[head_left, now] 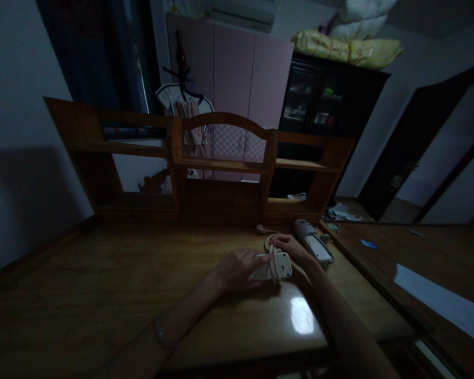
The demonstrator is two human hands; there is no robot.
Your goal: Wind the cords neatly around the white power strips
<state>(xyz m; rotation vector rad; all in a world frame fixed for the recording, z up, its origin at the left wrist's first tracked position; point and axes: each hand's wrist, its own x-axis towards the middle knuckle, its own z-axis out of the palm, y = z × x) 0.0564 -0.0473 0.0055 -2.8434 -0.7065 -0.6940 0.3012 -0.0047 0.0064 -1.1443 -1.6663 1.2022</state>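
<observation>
Dim room, low light; fine detail is hard to read.

Left hand: fingers stretched over the near-left end of a white block and pressed onto it, grasping it against the surface. Thumb hidden underneath.

Right hand: fingers curled tight around a pale cord, which loops up just beyond the left fingertips. Grip looks clenched on the cord, though the fingertips themselves are lost in shadow.

The white block lies flat on the surface, directly between the two sets of fingers and touching both hands. One strand of the cord crosses over the block's middle; I cannot tell how many turns are on it.

Just past the right fingers, on their outer side: a long white device, lying at an angle and close to the right wrist. Contact cannot be judged.

Beyond the cord loop, farther from the fingers: a small pale object, shape unclear.

Nearer than both hands, under the right forearm: a bright glare patch on the varnish.

Well beyond the fingers: a wooden shelf unit standing at the back edge of the surface. Behind it are a pink wardrobe and a dark cabinet with yellow bedding on top.

Far out from the right fingers: a second table carrying a small blue card.
</observation>
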